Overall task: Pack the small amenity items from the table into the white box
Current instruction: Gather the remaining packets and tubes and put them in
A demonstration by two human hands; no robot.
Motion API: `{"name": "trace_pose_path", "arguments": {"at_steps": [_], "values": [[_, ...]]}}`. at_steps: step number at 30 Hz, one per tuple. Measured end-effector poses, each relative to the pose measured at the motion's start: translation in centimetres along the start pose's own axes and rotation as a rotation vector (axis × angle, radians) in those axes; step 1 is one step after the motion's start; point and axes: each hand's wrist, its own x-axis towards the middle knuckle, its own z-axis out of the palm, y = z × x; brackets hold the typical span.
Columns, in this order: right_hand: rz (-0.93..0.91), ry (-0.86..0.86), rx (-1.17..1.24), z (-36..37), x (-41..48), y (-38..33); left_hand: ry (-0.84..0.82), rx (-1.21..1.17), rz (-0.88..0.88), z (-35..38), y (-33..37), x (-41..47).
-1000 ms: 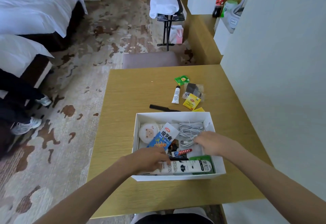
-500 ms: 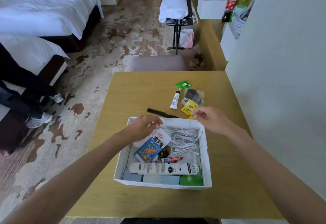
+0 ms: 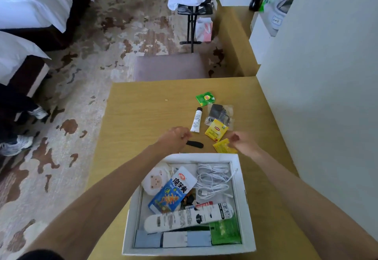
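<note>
Item 1. White box (image 3: 243,190), open-topped, on the near part of the wooden table (image 3: 143,116).
- Along its near wall, at 6 o'clock: flat blue and white packets (image 3: 176,239).
- At 5 o'clock: a green packet (image 3: 225,231).
- Across the middle: a long white tube (image 3: 184,216) lying on its side, with a blue snack packet (image 3: 173,192) tilted above it.
- At 10 o'clock: a round white item with a bear face (image 3: 155,180).
- At 1 o'clock: a coiled white cable (image 3: 212,180).

Item 2. Left hand (image 3: 173,138), just past the box's far wall at 11 o'clock.
- Fingers curled, over the left end of a black comb (image 3: 195,144) that lies flat on the table.
- Whether it grips the comb cannot be told.

Item 3. Right hand (image 3: 241,142), past the far wall at 1 o'clock.
- Fingers curled at the right edge of a crumpled yellow sachet (image 3: 222,146).
- Whether it pinches the sachet or only touches it cannot be told.

Item 4. Loose amenities at 12 to 1 o'clock of the box, all outside it.
- Yellow tea bag packet (image 3: 216,130), just beyond the sachet.
- White tube with a dark cap (image 3: 196,120) to its left.
- Clear bag holding something dark (image 3: 219,113), partly under the tea bag packet.
- Green tea sachet (image 3: 205,98), farthest out.

Item 5. Padded stool (image 3: 169,66) against the table's far edge at 12 o'clock.
</note>
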Motion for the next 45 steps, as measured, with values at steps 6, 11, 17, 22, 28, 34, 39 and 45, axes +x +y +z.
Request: {"name": "trace_pose_path", "arguments": {"at_steps": [6,11,17,22,28,34,39,45], "values": [[-0.018,-0.069,-0.27,2.0,3.5,2.0,-0.123,0.096,0.061,1.8,-0.4,5.2],[-0.11,-0.1,-0.457,2.7,4.7,3.5,-0.107,0.117,0.094,3.8,2.1,9.5],[-0.021,-0.073,-0.358,1.9,2.9,5.0,-0.086,0.123,-0.142,7.0,5.7,12.6],[0.067,0.127,0.312,-0.9,-0.6,4.6,-0.09,0.162,-0.21,7.3,6.5,13.1],[0.024,0.247,0.67,-3.9,-3.8,3.0,-0.063,-0.347,-0.157,4.5,7.5,9.9],[-0.147,0.196,0.757,-5.4,-7.2,-0.4,-0.084,-0.862,-0.014,0.7,10.7,0.9],[-0.357,0.151,0.611,-4.5,-10.5,-3.1,-0.033,-0.884,-0.009,0.6,11.0,-6.4],[-0.432,-0.019,0.551,-1.2,-13.4,-4.9,0.004,-0.963,-0.027,0.5,10.4,-11.8]]}}
